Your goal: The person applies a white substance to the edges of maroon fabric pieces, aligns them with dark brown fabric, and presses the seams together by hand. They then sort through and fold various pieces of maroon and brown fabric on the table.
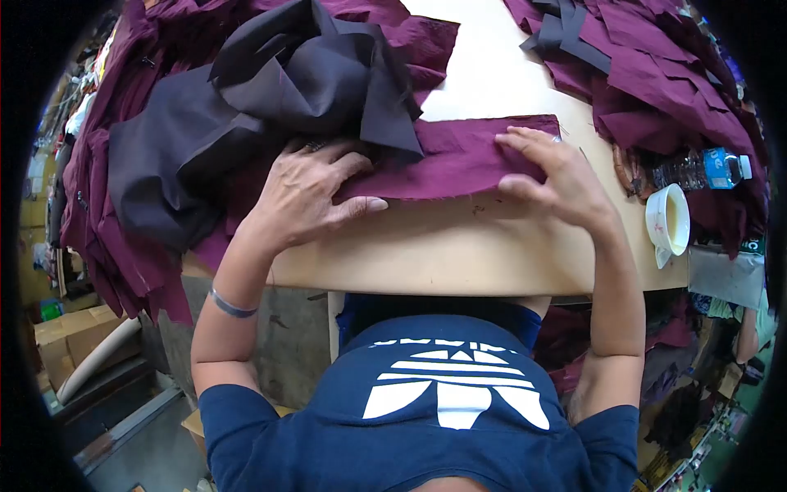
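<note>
A strip of maroon fabric (pixel 443 168) lies along the table, its frayed front edge facing me. My left hand (pixel 307 189) rests on the left part of this strip, thumb stretched out along the front edge and fingers bent, their tips partly hidden at the dark cloth. That dark grey cloth (pixel 303 82) is bunched in a heap just beyond and to the left of the hand. At the strip's right end is my right hand (pixel 561 176), fingers and thumb spread apart, fingertips over the maroon fabric.
More maroon fabric (pixel 106 205) hangs over the table's left side. A pile of maroon pieces (pixel 648 66) lies at the back right. Near it are a plastic bottle (pixel 697 170) on its side and a white cup (pixel 657 221). The table's front edge (pixel 459 287) is close to my body.
</note>
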Tool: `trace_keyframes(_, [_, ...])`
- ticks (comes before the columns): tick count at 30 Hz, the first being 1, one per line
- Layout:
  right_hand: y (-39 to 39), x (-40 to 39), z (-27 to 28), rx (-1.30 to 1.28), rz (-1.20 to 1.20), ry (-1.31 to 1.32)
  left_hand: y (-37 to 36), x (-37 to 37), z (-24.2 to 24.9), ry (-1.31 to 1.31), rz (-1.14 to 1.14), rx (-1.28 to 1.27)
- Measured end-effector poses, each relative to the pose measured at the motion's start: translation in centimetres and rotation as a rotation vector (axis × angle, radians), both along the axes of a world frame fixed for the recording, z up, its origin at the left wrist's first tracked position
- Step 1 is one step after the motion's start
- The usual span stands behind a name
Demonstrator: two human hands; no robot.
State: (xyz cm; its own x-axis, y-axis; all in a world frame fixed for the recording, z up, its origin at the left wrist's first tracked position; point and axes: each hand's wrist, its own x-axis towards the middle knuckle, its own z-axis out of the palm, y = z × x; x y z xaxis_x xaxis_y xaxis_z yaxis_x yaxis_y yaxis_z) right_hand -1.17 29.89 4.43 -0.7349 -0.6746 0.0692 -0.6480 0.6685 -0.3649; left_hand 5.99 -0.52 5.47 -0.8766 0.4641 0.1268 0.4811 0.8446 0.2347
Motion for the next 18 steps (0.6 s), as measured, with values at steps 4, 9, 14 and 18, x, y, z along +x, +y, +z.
trace_keyframes(4, [0.7, -3.1, -1.4, -0.004, -0.15, 0.428, 1.3, -0.8, 1.7, -0.245, 0.063, 0.182])
trace_keyframes(9, [0.1, -2.2, -1.5, -0.025, -0.238, -0.01, 2.0, -2.7, -1.6, -0.102, -0.031, 0.034])
trace_keyframes(14, [-0.2, -0.9, -1.3, 0.084, -0.155, 0.07, 2.2, -3.4, -4.1, 0.123, -0.028, 0.117])
trace_keyframes(18, [-1.2, 0.1, -1.2, -0.102, -0.198, -0.006, 3.3, -4.3, -4.0, 0.12, -0.05, 0.272])
